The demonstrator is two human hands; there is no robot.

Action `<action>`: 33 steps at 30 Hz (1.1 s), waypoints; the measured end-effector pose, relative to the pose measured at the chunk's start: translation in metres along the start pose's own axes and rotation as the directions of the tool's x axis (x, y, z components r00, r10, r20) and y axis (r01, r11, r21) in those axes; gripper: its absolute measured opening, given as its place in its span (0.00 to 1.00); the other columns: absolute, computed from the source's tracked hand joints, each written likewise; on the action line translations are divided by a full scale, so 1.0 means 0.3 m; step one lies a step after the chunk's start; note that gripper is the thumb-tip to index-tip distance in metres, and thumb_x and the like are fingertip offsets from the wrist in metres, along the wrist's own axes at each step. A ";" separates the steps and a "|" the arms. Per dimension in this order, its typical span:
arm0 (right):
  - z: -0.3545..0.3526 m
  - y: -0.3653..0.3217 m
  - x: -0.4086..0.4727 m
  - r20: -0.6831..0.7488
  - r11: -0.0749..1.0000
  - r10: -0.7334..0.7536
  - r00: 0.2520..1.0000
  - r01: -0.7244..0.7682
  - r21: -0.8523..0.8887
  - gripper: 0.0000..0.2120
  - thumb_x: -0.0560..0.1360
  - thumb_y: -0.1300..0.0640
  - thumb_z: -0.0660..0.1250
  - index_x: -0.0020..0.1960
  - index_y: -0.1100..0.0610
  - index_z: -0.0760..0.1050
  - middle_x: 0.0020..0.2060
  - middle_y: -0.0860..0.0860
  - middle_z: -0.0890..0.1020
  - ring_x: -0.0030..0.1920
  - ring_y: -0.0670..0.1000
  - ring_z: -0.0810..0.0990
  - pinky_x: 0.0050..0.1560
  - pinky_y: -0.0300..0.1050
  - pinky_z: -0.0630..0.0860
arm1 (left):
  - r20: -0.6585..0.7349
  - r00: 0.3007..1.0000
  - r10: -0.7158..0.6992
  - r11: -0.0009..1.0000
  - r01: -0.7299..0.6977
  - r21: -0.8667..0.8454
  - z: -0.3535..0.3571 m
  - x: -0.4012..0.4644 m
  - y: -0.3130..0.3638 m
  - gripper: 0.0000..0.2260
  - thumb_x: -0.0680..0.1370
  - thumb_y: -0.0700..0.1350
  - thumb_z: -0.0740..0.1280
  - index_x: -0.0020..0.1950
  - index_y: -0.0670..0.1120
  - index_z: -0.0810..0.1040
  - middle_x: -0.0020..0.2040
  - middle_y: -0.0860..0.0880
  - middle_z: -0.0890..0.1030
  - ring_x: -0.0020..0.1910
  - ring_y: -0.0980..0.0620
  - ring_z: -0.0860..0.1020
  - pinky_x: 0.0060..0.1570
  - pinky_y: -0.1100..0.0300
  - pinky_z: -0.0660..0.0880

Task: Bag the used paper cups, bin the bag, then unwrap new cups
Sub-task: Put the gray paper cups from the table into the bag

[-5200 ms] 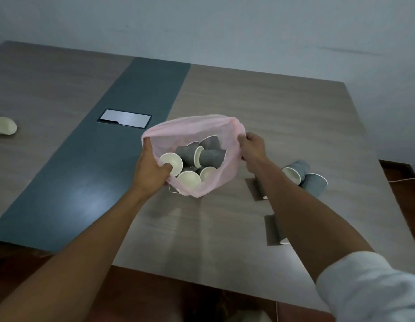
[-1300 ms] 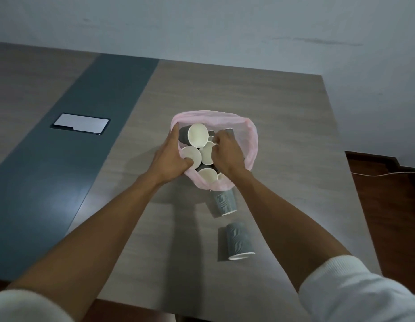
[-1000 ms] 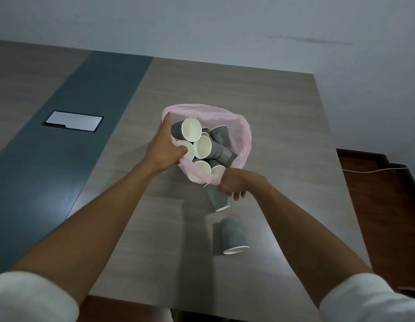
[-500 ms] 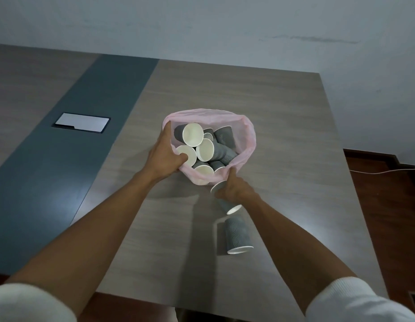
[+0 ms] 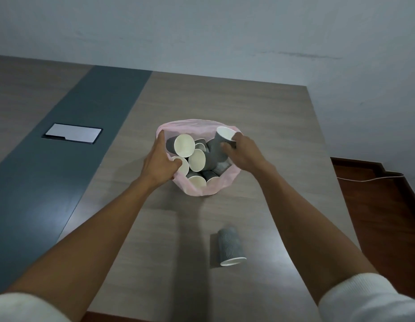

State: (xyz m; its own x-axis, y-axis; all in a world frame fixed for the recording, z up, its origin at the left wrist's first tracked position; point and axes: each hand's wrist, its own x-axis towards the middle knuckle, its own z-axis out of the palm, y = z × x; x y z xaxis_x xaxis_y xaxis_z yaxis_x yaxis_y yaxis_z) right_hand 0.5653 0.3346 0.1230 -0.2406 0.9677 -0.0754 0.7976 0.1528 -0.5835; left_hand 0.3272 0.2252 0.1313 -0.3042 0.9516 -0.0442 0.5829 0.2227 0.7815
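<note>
A pink plastic bag (image 5: 209, 188) stands open on the table, filled with several grey paper cups with white insides. My left hand (image 5: 160, 161) grips the bag's left rim. My right hand (image 5: 243, 152) holds one grey paper cup (image 5: 221, 138) over the bag's right side, fingers curled round it. One more grey cup (image 5: 231, 246) lies on its side on the table, nearer to me than the bag.
The wooden table (image 5: 248, 108) has a dark blue-grey strip (image 5: 62, 159) with a flat white-lidded panel (image 5: 73, 136) in it. The table's right edge drops to a reddish floor (image 5: 387, 205) with a thin white cable (image 5: 369, 178). A grey wall stands behind.
My right hand picked up the cup lying just below the bag and lifted it over the bag's right rim. One cup now lies on the table instead of two.
</note>
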 end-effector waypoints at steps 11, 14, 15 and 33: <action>0.179 0.007 0.061 -0.047 0.994 -0.084 0.995 0.081 -0.071 0.23 0.77 0.67 0.62 0.71 0.58 0.69 0.62 0.57 0.73 0.61 0.58 0.73 0.50 0.47 0.72 | 0.017 1.000 -0.001 1.000 0.001 0.019 0.008 0.039 -0.023 0.41 0.69 0.46 0.70 0.78 0.64 0.57 0.66 0.54 0.76 0.54 0.42 0.79 0.46 0.40 0.84; 0.174 -0.011 0.043 -0.057 0.999 -0.039 0.998 0.039 0.005 0.20 0.76 0.60 0.62 0.67 0.54 0.68 0.57 0.55 0.75 0.53 0.57 0.74 0.46 0.47 0.71 | 0.017 1.000 -0.005 1.000 0.005 0.008 0.015 0.039 -0.022 0.41 0.69 0.46 0.69 0.79 0.63 0.56 0.65 0.54 0.77 0.52 0.44 0.80 0.45 0.41 0.84; 0.176 -0.009 0.037 -0.057 0.999 -0.024 0.998 0.023 -0.026 0.16 0.75 0.58 0.62 0.63 0.53 0.69 0.54 0.53 0.77 0.49 0.57 0.75 0.43 0.48 0.71 | 0.016 1.000 -0.006 1.000 0.005 0.003 0.018 0.040 -0.021 0.41 0.69 0.46 0.69 0.78 0.62 0.57 0.64 0.54 0.77 0.51 0.44 0.80 0.45 0.41 0.84; 0.281 0.151 -0.365 0.656 0.922 0.327 0.680 -0.078 -0.379 0.33 0.66 0.33 0.74 0.56 0.56 0.69 0.42 0.52 0.79 0.37 0.56 0.87 0.41 0.48 0.82 | 0.042 0.999 -0.023 0.993 0.028 -0.116 0.068 -0.112 -0.005 0.33 0.68 0.43 0.66 0.70 0.64 0.62 0.60 0.60 0.79 0.54 0.45 0.82 0.47 0.33 0.83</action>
State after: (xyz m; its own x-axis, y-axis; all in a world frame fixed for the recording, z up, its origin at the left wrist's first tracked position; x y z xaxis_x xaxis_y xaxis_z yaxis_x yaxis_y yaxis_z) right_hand 0.5811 0.2185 0.0367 -0.2660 0.5766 -0.7725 0.9637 0.1418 -0.2260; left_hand 0.3521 0.1972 0.1189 -0.2855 0.9543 -0.0886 0.4831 0.2232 0.8467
